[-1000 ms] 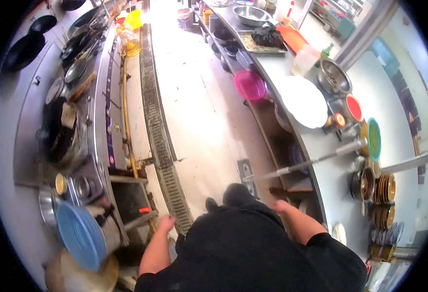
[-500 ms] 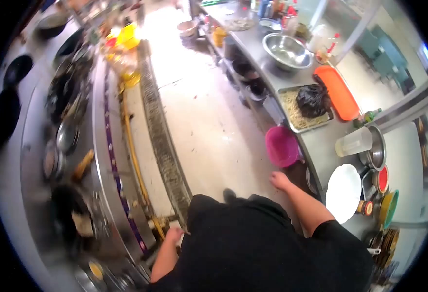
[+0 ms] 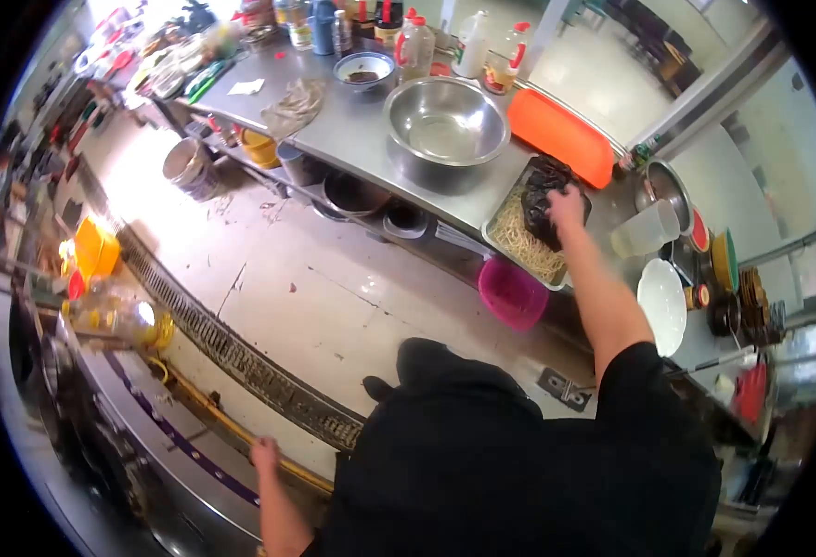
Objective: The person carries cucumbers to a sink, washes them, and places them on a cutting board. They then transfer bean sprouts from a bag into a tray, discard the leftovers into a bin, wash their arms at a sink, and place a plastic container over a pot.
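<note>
My right hand [image 3: 566,204] is on a crumpled black plastic bag [image 3: 540,218], with its fingers closed on the top of it. The bag lies over pale noodles [image 3: 524,243] in a shallow metal tray [image 3: 493,238] on the steel counter. Low on the left, away from the counter, my left hand [image 3: 264,454] hangs beside the stove edge, its fingers curled and apparently holding nothing. A big steel bowl [image 3: 447,130] stands left of the tray, and an orange tray [image 3: 561,137] lies behind it.
A pink basin [image 3: 512,295] sits below the counter edge. Right of the noodles are a clear plastic jug [image 3: 647,230] and a white scalloped dish [image 3: 661,308]. Several sauce bottles line the back. A drain grate [image 3: 241,357] crosses the floor; a bucket [image 3: 190,169] stands farther off.
My view has turned right toward the counter. My right hand has risen from beside the pink basin and reached onto the black plastic bag. My left hand still hangs low.
</note>
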{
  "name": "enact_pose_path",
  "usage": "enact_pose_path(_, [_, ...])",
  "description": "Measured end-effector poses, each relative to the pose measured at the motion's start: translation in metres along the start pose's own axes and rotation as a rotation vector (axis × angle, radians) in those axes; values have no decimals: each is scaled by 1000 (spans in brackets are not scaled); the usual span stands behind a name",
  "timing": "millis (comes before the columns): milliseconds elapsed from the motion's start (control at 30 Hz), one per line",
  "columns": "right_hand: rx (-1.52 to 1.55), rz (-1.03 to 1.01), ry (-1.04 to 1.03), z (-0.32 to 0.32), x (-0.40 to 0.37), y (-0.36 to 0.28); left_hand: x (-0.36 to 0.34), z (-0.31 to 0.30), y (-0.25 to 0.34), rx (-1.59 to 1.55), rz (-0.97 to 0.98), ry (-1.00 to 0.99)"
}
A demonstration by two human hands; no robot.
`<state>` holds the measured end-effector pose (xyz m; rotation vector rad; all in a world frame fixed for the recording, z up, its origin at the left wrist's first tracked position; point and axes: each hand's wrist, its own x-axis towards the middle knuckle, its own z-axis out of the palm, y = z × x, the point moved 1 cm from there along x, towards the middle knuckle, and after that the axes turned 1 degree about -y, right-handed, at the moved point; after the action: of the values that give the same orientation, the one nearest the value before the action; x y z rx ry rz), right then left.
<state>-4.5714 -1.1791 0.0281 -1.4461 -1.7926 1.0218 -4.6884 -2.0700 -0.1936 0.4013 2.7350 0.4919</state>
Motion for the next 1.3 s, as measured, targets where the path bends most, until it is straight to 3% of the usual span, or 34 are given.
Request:
enact_pose_path(33, [20, 56, 40, -6, 7, -14, 49, -59, 50, -395, -394, 35])
enact_pose_path(100, [81, 185, 98, -2, 34, -17, 136, -102, 60, -768, -422, 115])
enact_pose_path(167, [-50, 297, 34, 3, 65, -7, 190, -124, 76, -823, -429, 109])
enact_pose_path(200, [-172, 408, -46, 5, 81, 4, 209, -135, 98, -823, -442, 140])
enact_pose_path(233, [-419, 171, 12, 10, 91, 14, 224, -127, 100, -820, -424, 106])
enact_pose_path(267, [-417, 198, 23, 7, 103, 25, 237, -115, 100, -815, -402, 69])
enact_pose_path(333, [-715, -140, 263, -18, 95, -17, 252, -73, 89, -487, -252, -113])
enact_pose_path(433, [-274, -73, 272, -59, 88, -53, 258, -55, 122, -277, -66, -290])
enact_pose_path(500, [-118, -90, 321, -67, 54, -119, 269, -101, 208, -164, -196, -386])
enact_pose_path(533, [-18, -86, 336, -63, 35, -155, 290, -105, 217, -150, -183, -398])
enact_pose_path(667, [158, -186, 182, -50, 11, -206, 379, -104, 249, 2, 98, -543])
enact_pose_path(733, [79, -241, 56, -14, -16, -251, 438, -99, 276, 43, 288, -559])
enact_pose_path(767, [199, -220, 2, 0, -22, -259, 461, -105, 305, -13, 380, -542])
enact_pose_path(833, [247, -195, 39, 37, -32, -252, 496, -125, 373, -127, 449, -536])
enact_pose_path(867, [263, -183, 86, 52, -35, -251, 513, -121, 393, -262, 430, -672])
enact_pose_path(900, [-249, -292, 184, 78, -41, -262, 514, -135, 431, -363, 432, -757])
enact_pose_path(933, [100, -199, -69, 117, -53, -311, 507, -154, 466, -463, 428, -846])
enact_pose_path(967, [114, -70, -172, 143, -50, -312, 505, -159, 487, -564, 424, -932])
enact_pose_path(1000, [110, -84, -238, 173, -42, -300, 506, -161, 499, -664, 417, -1023])
enact_pose_path(1033, [123, 18, -315, 202, -40, -301, 507, -165, 507, -659, 418, -1031])
enact_pose_path(1100, [54, 6, -397, 257, -41, -303, 511, -167, 519, -821, 360, -1019])
enact_pose_path(1133, [126, -99, -423, 290, -40, -284, 521, -165, 521, -813, 379, -1051])
enact_pose_path(1200, [87, -164, -489, 334, -40, -292, 551, -158, 516, -904, 97, -938])
enact_pose_path(1267, [122, -388, -432, 358, -43, -300, 572, -152, 523, -946, 61, -886])
enact_pose_path(1300, [116, -341, -451, 361, -47, -302, 586, -141, 522, -980, 71, -895])
